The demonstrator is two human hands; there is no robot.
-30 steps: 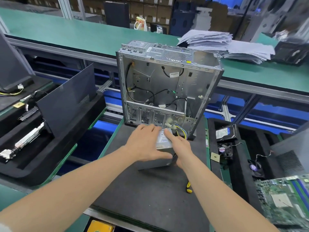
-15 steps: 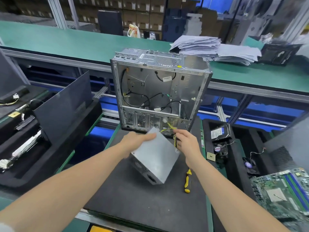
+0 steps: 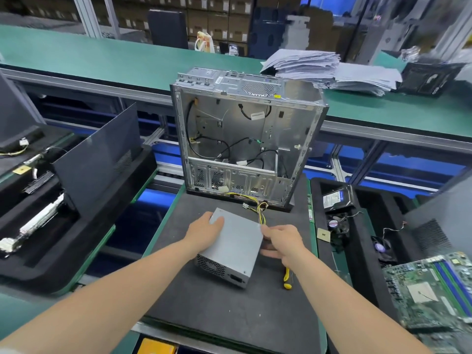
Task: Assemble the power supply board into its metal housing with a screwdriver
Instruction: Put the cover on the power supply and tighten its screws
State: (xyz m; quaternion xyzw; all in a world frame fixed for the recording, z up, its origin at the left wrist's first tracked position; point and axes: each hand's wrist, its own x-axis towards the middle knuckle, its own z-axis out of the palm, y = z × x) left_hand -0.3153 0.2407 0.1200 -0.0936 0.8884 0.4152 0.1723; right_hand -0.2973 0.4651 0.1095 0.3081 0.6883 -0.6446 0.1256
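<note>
A grey metal power supply box (image 3: 233, 247) lies on the black foam mat (image 3: 204, 310), vent side toward me. My left hand (image 3: 207, 232) grips its far left corner. My right hand (image 3: 282, 241) holds its right edge, fingers curled under. Yellow and black wires (image 3: 260, 210) run from the box toward the open metal computer case (image 3: 245, 139), which stands upright at the mat's far end with black cables inside. A yellow-handled screwdriver (image 3: 286, 277) lies on the mat just right of the box, partly under my right wrist.
A black foam tray (image 3: 357, 238) on the right holds a hard drive (image 3: 335, 199), fans and a small chip. A green motherboard (image 3: 434, 290) lies at the right edge. A dark side panel (image 3: 97, 164) leans in the left tray. Paper stacks (image 3: 329, 70) sit on the green bench behind.
The power supply box was tilted up between my hands, then set down flat on the mat nearer to me. Both hands moved back with it, away from the case.
</note>
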